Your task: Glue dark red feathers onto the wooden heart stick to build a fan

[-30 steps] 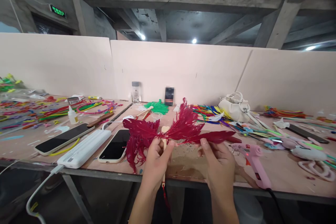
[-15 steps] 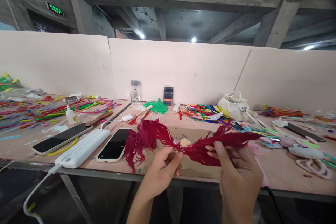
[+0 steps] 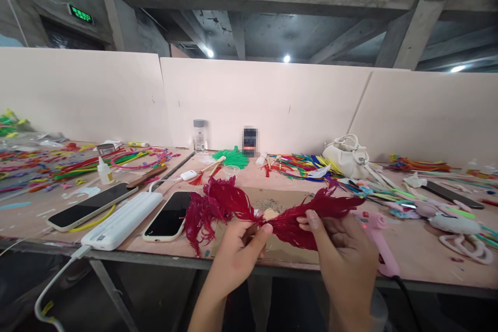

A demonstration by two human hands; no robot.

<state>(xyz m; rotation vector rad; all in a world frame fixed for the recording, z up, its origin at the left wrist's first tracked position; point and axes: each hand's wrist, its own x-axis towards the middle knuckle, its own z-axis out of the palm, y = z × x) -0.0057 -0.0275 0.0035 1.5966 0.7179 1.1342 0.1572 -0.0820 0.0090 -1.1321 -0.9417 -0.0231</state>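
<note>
A fan of dark red feathers [image 3: 218, 205] spreads left and right from a small wooden handle whose pale top shows at the middle. My left hand [image 3: 241, 257] pinches the piece at that middle, thumb on top. My right hand [image 3: 344, 259] is closed on the right-hand red feathers [image 3: 322, 210], thumb pressing them from above. Both hands hold the fan just above the near edge of the wooden table [image 3: 420, 259].
A pink glue gun [image 3: 375, 233] lies right of my right hand, its cord dropping off the edge. Two phones [image 3: 169, 215] and a white power bank [image 3: 122, 220] lie to the left. A white handbag [image 3: 348, 158], coloured feathers, pipe cleaners and a glue bottle [image 3: 103, 171] cover the rest.
The fan has come down from upright to lying flat and level. My right hand slid along the right feathers, which have bunched closer. My left hand kept its pinch.
</note>
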